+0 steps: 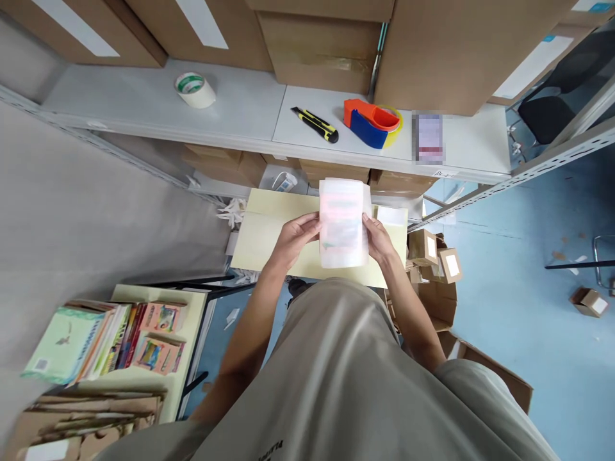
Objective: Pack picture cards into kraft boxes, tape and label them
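A flat packet in translucent white wrapping (342, 224), with faint pink and green print showing through, is held upright between both hands above the pale yellow table (262, 224). My left hand (298, 237) grips its left edge, thumb and fingers closed on it. My right hand (377, 238) pinches the right edge, where a loose flap of the wrapping sticks out. What lies inside the wrapping is too blurred to name. A white sheet (391, 216) lies on the table just beyond my right hand.
On the grey shelf ahead lie a tape roll (195, 90), a utility knife (316, 124) and an orange-blue tape dispenser (369, 123), below large cartons (317, 51). Books (100, 339) stand on a side table at left. Small boxes (435, 256) sit at right.
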Motion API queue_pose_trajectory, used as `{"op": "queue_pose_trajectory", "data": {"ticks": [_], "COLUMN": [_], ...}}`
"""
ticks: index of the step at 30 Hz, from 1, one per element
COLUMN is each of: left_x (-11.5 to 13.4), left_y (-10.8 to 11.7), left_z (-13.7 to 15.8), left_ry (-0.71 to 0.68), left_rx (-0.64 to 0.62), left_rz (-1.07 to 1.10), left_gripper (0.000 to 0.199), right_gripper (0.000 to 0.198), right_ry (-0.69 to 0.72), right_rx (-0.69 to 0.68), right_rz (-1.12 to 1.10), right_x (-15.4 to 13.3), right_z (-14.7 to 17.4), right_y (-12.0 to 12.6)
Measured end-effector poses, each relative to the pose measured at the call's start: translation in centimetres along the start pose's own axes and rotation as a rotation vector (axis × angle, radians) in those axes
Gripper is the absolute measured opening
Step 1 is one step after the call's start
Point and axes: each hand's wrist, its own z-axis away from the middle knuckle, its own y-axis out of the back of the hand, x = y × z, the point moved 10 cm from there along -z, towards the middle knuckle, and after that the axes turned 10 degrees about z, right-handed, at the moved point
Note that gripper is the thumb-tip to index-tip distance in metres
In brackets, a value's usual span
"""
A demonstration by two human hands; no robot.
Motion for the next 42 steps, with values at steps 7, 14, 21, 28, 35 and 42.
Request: {"op": "queue_pose_trajectory", "data": {"ticks": [7, 14, 21, 28, 35, 42], "left_x": [0.9, 1.1, -3.6, -7.0, -7.9, -8.4], "left_y": [-0.8, 2.1, 0.6, 7.4, 16.3, 26.0], "left_z": [0.6, 0.4, 1.0, 0.2, 0.6, 0.3], "left_ry": [0.013, -0.229, -0.171, -0.040, 0.146, 0.194], "left_rx": [0.023, 0.183, 0.132, 0.285, 0.324, 0.386], "left_rz": [0.020, -0.303, -0.455, -0.260, 0.108, 0.078], "left_gripper": [0.070, 0.082, 0.066, 0.053, 0.083, 0.080], "right_gripper": [0.070, 0.085, 0.081, 0.075, 0.093, 0.085], "right_ry": [-0.021, 0.009, 0.017, 0.131, -0.083, -0.229], "right_rx": [-0.015, 0.001, 0.040, 0.034, 0.169, 0.003], "right_rz": [0.010, 0.217, 0.382, 0.536, 0.574, 0.447], "right_x": [0.6, 0.3, 3.5, 5.6, 10.8, 18.6], "right_z": [-0.3, -0.5, 0.0, -0.3, -3.5, -7.1], "right_y": [-0.8, -1.5, -4.8, -8.1, -7.7, -17.0]}}
